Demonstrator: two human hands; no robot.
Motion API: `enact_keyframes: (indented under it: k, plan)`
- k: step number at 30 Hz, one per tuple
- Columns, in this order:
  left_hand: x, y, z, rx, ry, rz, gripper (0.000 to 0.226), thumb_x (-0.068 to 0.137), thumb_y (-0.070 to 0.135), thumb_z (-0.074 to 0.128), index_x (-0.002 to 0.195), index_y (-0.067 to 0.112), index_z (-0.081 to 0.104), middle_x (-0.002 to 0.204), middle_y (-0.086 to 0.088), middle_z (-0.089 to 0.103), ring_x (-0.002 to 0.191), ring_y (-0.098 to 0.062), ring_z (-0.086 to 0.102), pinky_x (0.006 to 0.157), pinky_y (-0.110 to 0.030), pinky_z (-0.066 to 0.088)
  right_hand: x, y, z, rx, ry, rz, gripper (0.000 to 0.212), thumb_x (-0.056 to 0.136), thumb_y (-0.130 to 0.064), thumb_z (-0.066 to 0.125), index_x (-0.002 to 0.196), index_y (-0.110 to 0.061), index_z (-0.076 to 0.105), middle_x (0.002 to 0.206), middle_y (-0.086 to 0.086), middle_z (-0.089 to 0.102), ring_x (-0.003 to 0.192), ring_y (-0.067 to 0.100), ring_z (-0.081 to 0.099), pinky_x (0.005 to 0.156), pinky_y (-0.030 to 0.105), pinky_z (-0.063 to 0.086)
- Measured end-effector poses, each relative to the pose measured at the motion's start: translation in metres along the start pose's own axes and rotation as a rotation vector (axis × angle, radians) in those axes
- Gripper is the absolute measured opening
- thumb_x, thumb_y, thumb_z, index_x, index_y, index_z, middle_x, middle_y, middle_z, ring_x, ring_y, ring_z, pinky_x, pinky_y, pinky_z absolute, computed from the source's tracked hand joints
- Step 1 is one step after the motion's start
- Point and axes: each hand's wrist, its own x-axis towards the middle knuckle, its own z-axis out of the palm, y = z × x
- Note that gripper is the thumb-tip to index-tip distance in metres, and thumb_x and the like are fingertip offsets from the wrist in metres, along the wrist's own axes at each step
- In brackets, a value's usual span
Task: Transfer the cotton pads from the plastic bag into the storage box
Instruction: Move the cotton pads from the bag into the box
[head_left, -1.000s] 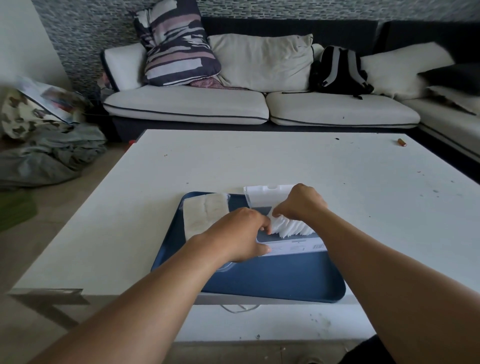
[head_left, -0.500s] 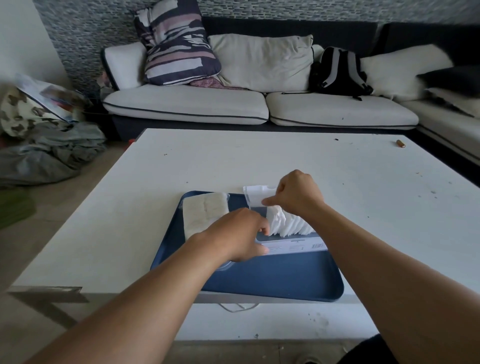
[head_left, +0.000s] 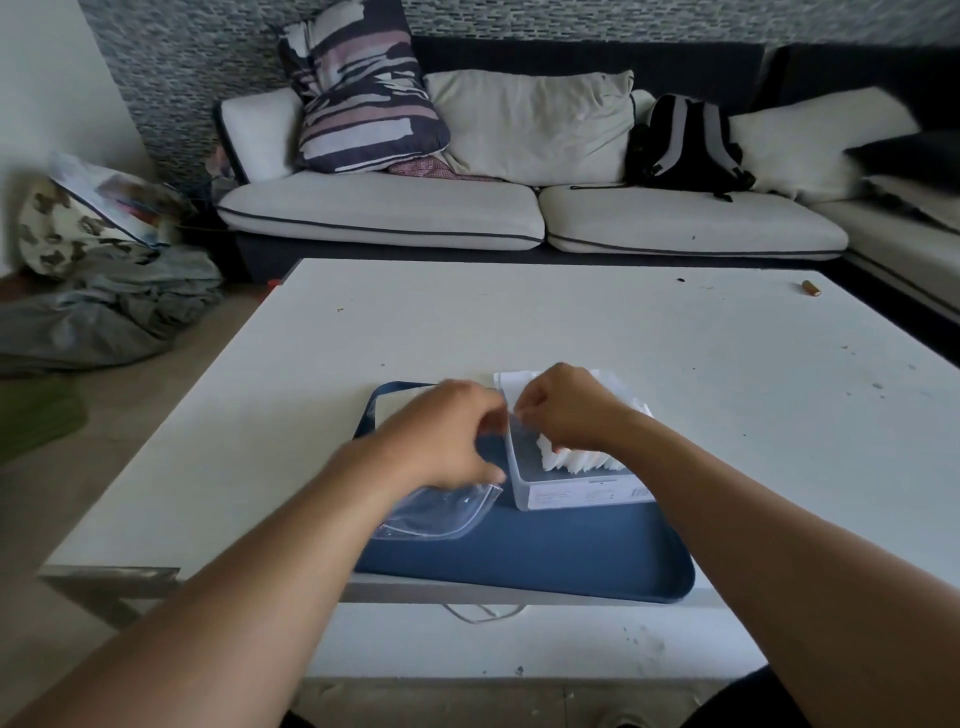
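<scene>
Cotton pads (head_left: 574, 460) already stand fanned in my storage box (head_left: 566, 486), which sits on the blue tray (head_left: 545, 556) at about one o'clock from its middle. Most of the job looks done. At nine o'clock from the box lies the plastic bag (head_left: 441, 512), seemingly empty, flat under my left hand (head_left: 447, 431), fingers curled; what it grips I cannot tell. My right hand (head_left: 566, 408) pinches something over the pads, likely the last ones to settle.
</scene>
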Motion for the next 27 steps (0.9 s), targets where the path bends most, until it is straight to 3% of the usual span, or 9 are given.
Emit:
enact_keyframes:
  k: [2,5,8,10,12,14,18,20,27]
  plan:
    - [-0.011,-0.019,-0.024,0.036,0.030,-0.082,0.050,0.058,0.043,0.092,0.096,0.031,0.061,0.091,0.011,0.059,0.082,-0.014,0.059,0.072,-0.032,0.052,-0.010,-0.016,-0.006,0.180,0.087,-0.101,0.013,0.084,-0.006,0.065,0.086,-0.008,0.078,0.078,0.008,0.075,0.054,0.013,0.063,0.057,0.026,0.055]
    - [-0.035,-0.045,-0.039,0.068,-0.158,-0.301,0.072,0.047,0.058,0.094,0.099,0.029,0.055,0.092,0.008,0.059,0.079,-0.011,0.057,0.068,-0.029,0.050,-0.032,-0.043,-0.004,0.319,-0.195,-0.236,0.013,0.082,0.000,0.068,0.089,-0.006,0.078,0.075,0.009,0.077,0.060,0.013,0.071,0.062,0.026,0.060]
    - [-0.047,-0.054,-0.031,0.105,-0.315,-0.399,0.081,0.040,0.068,0.090,0.101,0.025,0.059,0.096,0.004,0.067,0.088,-0.018,0.065,0.075,-0.036,0.057,-0.047,-0.065,0.016,0.102,-0.512,-0.332,0.018,0.089,-0.006,0.064,0.102,-0.006,0.077,0.087,0.007,0.078,0.076,0.014,0.075,0.078,0.025,0.060]
    - [-0.043,-0.055,-0.018,0.174,-0.282,-0.394,0.057,0.053,0.058,0.086,0.088,0.020,0.062,0.091,-0.006,0.069,0.086,-0.026,0.068,0.069,-0.034,0.055,-0.048,-0.073,0.035,-0.172,-0.590,-0.391,0.024,0.095,-0.013,0.057,0.111,-0.005,0.073,0.097,0.011,0.074,0.083,0.022,0.069,0.078,0.029,0.055]
    - [-0.039,-0.054,-0.012,0.236,-0.204,-0.404,0.025,0.077,0.038,0.068,0.074,0.019,0.051,0.093,-0.016,0.065,0.081,-0.030,0.064,0.059,-0.031,0.045,-0.041,-0.074,0.052,-0.337,-0.520,-0.400,0.024,0.098,-0.012,0.051,0.110,0.001,0.067,0.097,0.013,0.065,0.086,0.027,0.058,0.071,0.031,0.043]
    - [-0.036,-0.055,-0.011,0.191,-0.101,-0.431,0.007,0.090,0.022,0.050,0.085,0.017,0.048,0.099,-0.014,0.061,0.081,-0.030,0.057,0.059,-0.033,0.037,-0.032,-0.074,0.057,-0.352,-0.368,-0.342,0.022,0.097,-0.008,0.050,0.113,0.002,0.061,0.106,0.016,0.062,0.095,0.031,0.060,0.073,0.033,0.044]
    - [-0.031,-0.054,-0.021,-0.177,0.259,-0.424,0.011,0.099,0.019,0.045,0.089,0.014,0.047,0.090,-0.007,0.058,0.074,-0.019,0.052,0.058,-0.031,0.037,-0.008,-0.068,0.055,-0.224,-0.042,-0.281,0.023,0.091,-0.001,0.049,0.112,-0.008,0.052,0.100,0.015,0.062,0.074,0.026,0.057,0.063,0.033,0.047]
    - [-0.027,-0.050,-0.024,-0.290,0.403,-0.420,0.010,0.099,0.016,0.047,0.093,0.010,0.052,0.089,-0.005,0.060,0.074,-0.017,0.053,0.057,-0.028,0.039,-0.001,-0.065,0.056,-0.132,0.034,-0.281,0.035,0.093,-0.006,0.053,0.127,-0.013,0.050,0.104,0.012,0.067,0.080,0.030,0.062,0.068,0.038,0.053]
    - [-0.019,-0.040,-0.017,-0.328,0.439,-0.407,0.010,0.103,0.018,0.043,0.094,0.013,0.046,0.087,-0.002,0.054,0.073,-0.014,0.051,0.054,-0.027,0.036,0.009,-0.064,0.063,-0.043,0.127,-0.241,0.044,0.093,-0.019,0.062,0.136,-0.016,0.051,0.122,0.009,0.066,0.101,0.032,0.065,0.083,0.039,0.054]
